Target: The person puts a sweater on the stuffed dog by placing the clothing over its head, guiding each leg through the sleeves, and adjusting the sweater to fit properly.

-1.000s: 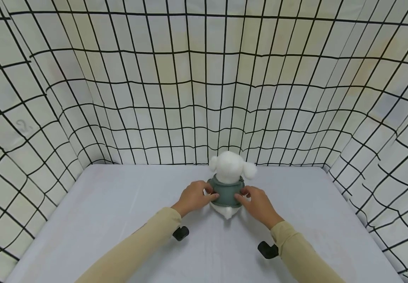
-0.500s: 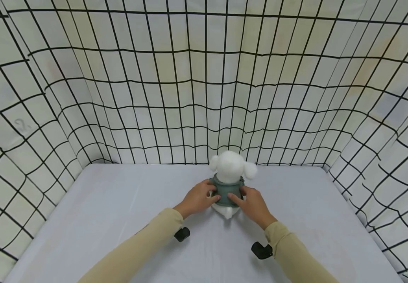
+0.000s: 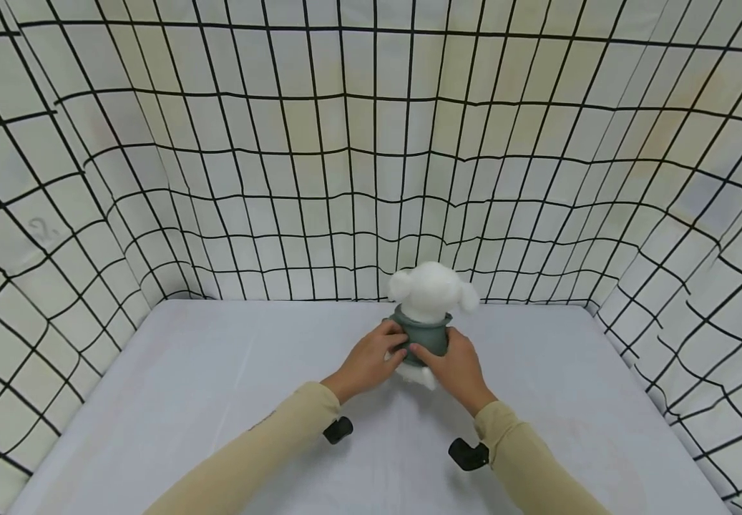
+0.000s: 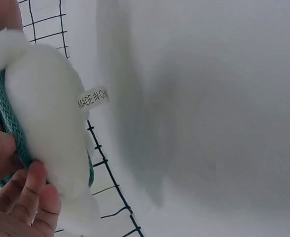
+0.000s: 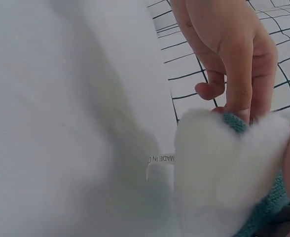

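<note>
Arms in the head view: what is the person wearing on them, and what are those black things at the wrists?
Both arms wear long, plain beige sleeves ending at the wrists. Under each wrist sits a small black rounded device, likely the wrist cameras. The hands are bare: no gloves or rings visible.

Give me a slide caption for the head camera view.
Both hands, left hand and right hand, grip a white plush toy in a green sweater above a grey table.

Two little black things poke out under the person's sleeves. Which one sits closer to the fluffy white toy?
The one under the left sleeve. It lies higher in the head view, nearer the white toy, while the one under the right sleeve sits lower, nearer the camera.
</note>
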{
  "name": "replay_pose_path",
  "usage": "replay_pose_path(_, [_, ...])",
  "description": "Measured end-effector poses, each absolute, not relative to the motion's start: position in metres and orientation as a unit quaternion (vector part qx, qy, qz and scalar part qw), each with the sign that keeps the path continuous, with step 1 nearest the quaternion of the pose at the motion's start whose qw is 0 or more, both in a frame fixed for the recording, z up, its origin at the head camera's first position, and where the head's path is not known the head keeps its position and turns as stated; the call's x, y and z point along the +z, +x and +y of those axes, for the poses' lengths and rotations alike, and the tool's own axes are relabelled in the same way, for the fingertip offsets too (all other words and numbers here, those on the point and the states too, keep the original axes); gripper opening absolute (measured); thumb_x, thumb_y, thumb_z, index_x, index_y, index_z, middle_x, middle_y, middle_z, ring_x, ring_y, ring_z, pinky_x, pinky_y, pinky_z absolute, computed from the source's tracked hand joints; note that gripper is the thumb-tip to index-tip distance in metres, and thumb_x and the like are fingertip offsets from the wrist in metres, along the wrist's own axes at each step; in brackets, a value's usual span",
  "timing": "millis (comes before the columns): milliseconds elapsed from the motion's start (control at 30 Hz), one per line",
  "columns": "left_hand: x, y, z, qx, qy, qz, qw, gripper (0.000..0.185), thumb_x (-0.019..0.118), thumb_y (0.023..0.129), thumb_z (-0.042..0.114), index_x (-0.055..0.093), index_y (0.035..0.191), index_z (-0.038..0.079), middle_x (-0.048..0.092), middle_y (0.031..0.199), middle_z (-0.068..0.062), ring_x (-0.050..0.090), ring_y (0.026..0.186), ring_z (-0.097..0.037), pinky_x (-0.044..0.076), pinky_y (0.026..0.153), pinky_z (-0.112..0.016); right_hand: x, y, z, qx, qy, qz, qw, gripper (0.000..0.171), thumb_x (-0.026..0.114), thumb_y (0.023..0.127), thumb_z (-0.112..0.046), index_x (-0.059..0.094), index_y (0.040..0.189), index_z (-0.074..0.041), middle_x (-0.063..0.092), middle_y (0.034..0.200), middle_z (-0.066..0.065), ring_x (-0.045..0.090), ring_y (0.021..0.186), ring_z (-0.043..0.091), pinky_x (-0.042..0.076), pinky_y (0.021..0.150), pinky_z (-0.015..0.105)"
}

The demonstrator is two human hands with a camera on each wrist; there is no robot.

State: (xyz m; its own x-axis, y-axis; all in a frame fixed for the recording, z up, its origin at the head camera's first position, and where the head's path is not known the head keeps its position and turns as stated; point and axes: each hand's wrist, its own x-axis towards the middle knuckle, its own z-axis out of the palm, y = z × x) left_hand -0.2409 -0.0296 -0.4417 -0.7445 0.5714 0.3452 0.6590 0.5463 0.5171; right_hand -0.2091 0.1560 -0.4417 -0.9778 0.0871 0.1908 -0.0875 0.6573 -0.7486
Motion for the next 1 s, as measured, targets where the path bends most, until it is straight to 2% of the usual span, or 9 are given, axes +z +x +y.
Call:
replay_pose_path(100, [-0.438, -0.240, -0.028, -0.318, -0.361, -0.874, 0.068, 0.029, 0.061, 0.095, 0.015, 0.065, 0.121, 0.003, 0.057, 0.117, -0.005, 0.059, 0.093, -0.011, 0.052, 0.079, -0.027, -0.440, -0.210, 0.159, 0.421, -0.009, -0.899, 0.119, 0.058, 0.072, 0.085, -0.039, 0.055, 0.123, 0.002, 0.066, 0.112, 0.017, 0.064, 0.095, 0.029, 0.053, 0.079, 0.044])
replay_pose_path(267, [-0.434, -0.241, -0.029, -0.310, -0.366, -0.875, 0.064, 0.026, 0.060, 0.096, 0.017, 0.067, 0.120, 0.011, 0.059, 0.115, 0.000, 0.059, 0.091, -0.009, 0.051, 0.076, -0.025, -0.438, -0.213, 0.167, 0.429, -0.028, -0.891, 0.143, 0.044, 0.070, 0.085, -0.027, 0.059, 0.116, 0.002, 0.068, 0.103, 0.018, 0.063, 0.081, 0.024, 0.050, 0.067, 0.035])
replay_pose_path(367, [-0.432, -0.244, -0.030, -0.337, -0.364, -0.865, 0.081, 0.021, 0.060, 0.095, 0.014, 0.068, 0.115, 0.013, 0.060, 0.111, 0.000, 0.058, 0.091, -0.011, 0.053, 0.077, -0.031, -0.437, -0.214, 0.172, 0.436, -0.051, -0.886, 0.148, 0.039, 0.068, 0.085, -0.026, 0.062, 0.113, 0.001, 0.069, 0.100, 0.018, 0.061, 0.077, 0.023, 0.047, 0.064, 0.032])
replay_pose_path(467, [-0.433, -0.248, -0.031, -0.378, -0.339, -0.853, 0.116, 0.014, 0.060, 0.095, 0.011, 0.068, 0.106, 0.013, 0.060, 0.105, 0.000, 0.057, 0.089, -0.012, 0.053, 0.077, -0.035, -0.435, -0.215, 0.176, 0.448, -0.070, -0.880, 0.141, 0.038, 0.066, 0.086, -0.027, 0.062, 0.114, 0.000, 0.068, 0.102, 0.017, 0.062, 0.081, 0.025, 0.048, 0.068, 0.033])
replay_pose_path(600, [-0.435, -0.253, -0.033, -0.424, -0.279, -0.849, 0.144, 0.007, 0.060, 0.095, 0.012, 0.064, 0.101, 0.013, 0.060, 0.103, -0.001, 0.057, 0.089, -0.012, 0.049, 0.069, -0.026, -0.434, -0.217, 0.181, 0.470, -0.087, -0.871, 0.114, 0.039, 0.062, 0.090, -0.030, 0.061, 0.117, -0.003, 0.067, 0.105, 0.016, 0.060, 0.087, 0.026, 0.049, 0.075, 0.036])
replay_pose_path(700, [-0.434, -0.255, -0.035, -0.460, -0.237, -0.847, 0.121, 0.011, 0.057, 0.097, 0.015, 0.060, 0.107, 0.013, 0.059, 0.109, -0.002, 0.057, 0.094, -0.013, 0.046, 0.068, -0.023, -0.434, -0.218, 0.184, 0.490, -0.099, -0.861, 0.096, 0.038, 0.058, 0.091, -0.032, 0.061, 0.117, -0.004, 0.065, 0.105, 0.015, 0.057, 0.089, 0.025, 0.047, 0.078, 0.035])
replay_pose_path(900, [-0.435, -0.257, -0.036, -0.531, -0.185, -0.826, 0.036, 0.025, 0.047, 0.102, 0.020, 0.056, 0.123, 0.009, 0.057, 0.125, -0.005, 0.056, 0.111, -0.021, 0.051, 0.082, -0.032, -0.431, -0.218, 0.189, 0.558, -0.104, -0.821, 0.052, 0.039, 0.053, 0.093, -0.032, 0.060, 0.119, -0.004, 0.061, 0.114, 0.016, 0.054, 0.098, 0.025, 0.044, 0.085, 0.035])
replay_pose_path(1000, [-0.436, -0.256, -0.035, -0.534, -0.166, -0.829, 0.001, 0.029, 0.043, 0.104, 0.024, 0.053, 0.127, 0.010, 0.055, 0.128, -0.007, 0.054, 0.116, -0.023, 0.053, 0.084, -0.034, -0.430, -0.218, 0.190, 0.606, -0.102, -0.788, 0.027, 0.043, 0.050, 0.094, -0.030, 0.057, 0.126, -0.002, 0.057, 0.124, 0.017, 0.052, 0.105, 0.026, 0.042, 0.092, 0.036])
